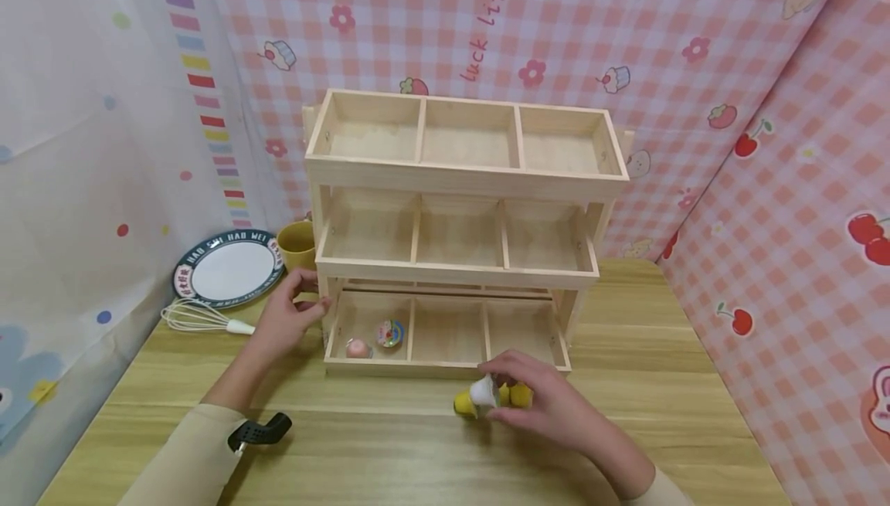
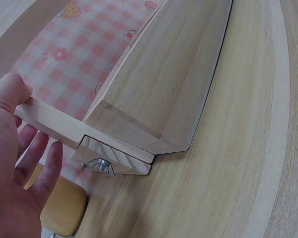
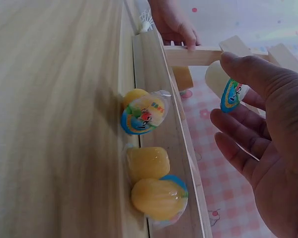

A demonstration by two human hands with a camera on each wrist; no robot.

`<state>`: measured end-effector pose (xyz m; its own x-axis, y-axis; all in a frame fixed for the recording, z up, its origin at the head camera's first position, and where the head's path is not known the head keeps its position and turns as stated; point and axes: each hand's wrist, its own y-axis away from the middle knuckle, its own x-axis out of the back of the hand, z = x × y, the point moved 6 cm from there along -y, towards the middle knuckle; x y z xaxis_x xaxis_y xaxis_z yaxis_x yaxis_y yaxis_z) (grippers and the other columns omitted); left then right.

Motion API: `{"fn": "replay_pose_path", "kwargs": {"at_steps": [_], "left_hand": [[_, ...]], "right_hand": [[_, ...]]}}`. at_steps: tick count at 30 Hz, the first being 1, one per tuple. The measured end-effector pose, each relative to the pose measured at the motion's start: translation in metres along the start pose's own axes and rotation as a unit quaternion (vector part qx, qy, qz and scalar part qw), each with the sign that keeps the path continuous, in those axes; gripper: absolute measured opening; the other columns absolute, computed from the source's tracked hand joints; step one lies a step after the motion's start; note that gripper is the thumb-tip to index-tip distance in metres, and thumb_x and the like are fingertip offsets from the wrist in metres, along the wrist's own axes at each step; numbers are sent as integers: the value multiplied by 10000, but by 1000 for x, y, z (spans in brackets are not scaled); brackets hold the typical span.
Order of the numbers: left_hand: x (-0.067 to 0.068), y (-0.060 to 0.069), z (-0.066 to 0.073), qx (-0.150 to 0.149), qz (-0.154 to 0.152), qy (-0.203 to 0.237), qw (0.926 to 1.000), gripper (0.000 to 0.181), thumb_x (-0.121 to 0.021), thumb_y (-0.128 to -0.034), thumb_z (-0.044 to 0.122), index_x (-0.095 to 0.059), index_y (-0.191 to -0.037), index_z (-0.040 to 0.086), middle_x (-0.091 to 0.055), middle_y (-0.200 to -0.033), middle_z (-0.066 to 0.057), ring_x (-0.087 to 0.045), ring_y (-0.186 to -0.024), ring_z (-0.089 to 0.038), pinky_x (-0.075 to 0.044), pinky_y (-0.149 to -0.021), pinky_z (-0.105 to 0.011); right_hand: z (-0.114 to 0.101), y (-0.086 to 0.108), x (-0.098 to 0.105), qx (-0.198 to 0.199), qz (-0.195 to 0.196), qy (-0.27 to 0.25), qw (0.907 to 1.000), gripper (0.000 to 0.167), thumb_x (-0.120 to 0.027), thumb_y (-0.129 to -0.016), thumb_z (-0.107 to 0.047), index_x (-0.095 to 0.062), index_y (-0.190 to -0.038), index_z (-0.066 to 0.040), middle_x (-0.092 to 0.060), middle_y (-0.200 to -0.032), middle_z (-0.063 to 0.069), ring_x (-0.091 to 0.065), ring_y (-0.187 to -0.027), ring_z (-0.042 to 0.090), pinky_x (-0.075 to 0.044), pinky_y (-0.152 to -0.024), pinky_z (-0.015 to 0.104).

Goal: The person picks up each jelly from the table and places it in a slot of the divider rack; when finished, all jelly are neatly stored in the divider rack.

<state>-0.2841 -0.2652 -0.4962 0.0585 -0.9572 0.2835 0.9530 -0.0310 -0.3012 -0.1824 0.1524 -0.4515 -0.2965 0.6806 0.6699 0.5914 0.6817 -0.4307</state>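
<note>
A three-tier wooden rack [image 1: 452,175] stands on the table. My left hand [image 1: 288,317] grips its left side frame, thumb on one side of the wood [image 2: 54,119] and fingers on the other. Between the thumb and fingers of my right hand [image 1: 549,405] is a white jelly cup [image 1: 484,392], its printed lid visible in the right wrist view [image 3: 217,79]. Yellow jelly cups [image 3: 148,163] lie below it on the table, along the rack's front edge. The bottom tier's left compartment contains a pink cup [image 1: 358,348] and a cup with a printed lid [image 1: 390,334].
Left of the rack, a plate with a dark green rim [image 1: 198,297] lies behind a white-handled whisk [image 1: 239,327]. A yellow mug [image 1: 295,242] stands against the rack's left side. Patterned cloth [image 1: 445,42] hangs behind and beside the table [image 1: 647,351].
</note>
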Motion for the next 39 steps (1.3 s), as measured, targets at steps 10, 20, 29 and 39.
{"fn": "replay_pose_path", "kwargs": {"at_steps": [10, 20, 29, 39], "left_hand": [[0, -2, -3, -17, -24, 12, 10000, 343, -726, -996, -70, -584, -1309, -50, -641, -1214, -239, -637, -1105, -115, -618, -879, -194], [0, 0, 1, 78, 5, -12, 10000, 351, -729, -992, -65, -588, -1312, -41, -643, -1215, -240, -635, -1103, -116, -619, -872, -193], [0, -2, 0, 22, -4, -67, 10000, 346, -731, -987, -69, -591, -1302, -42, -646, -1208, -231, -635, -1095, -114, -620, -866, -191], [0, -3, -1, 41, -16, -64, 10000, 353, -733, -982, -73, -592, -1304, -45, -651, -1207, -215, -637, -1105, -130, -623, -883, -202]], "right_hand": [[16, -29, -7, -472, -178, -41, 9987, 575, -959, -873, -136, -719, -1393, -90, -705, -1220, -40, -666, -987, 84, -656, -822, 371], [28, -66, -19, -525, -171, -78, 9984, 533, -946, -890, -165, -736, -1374, -92, -670, -1142, -75, -640, -982, 85, -650, -819, 392], [40, -92, -35, -981, -409, 464, 9933, 535, -935, -919, -237, -732, -1371, -34, -679, -1386, 213, -675, -1251, 402, -622, -1021, 535], [56, -108, -47, -1181, -655, 657, 9887, 530, -936, -922, -238, -736, -1352, -1, -674, -1413, 206, -682, -1216, 335, -614, -1014, 454]]}}
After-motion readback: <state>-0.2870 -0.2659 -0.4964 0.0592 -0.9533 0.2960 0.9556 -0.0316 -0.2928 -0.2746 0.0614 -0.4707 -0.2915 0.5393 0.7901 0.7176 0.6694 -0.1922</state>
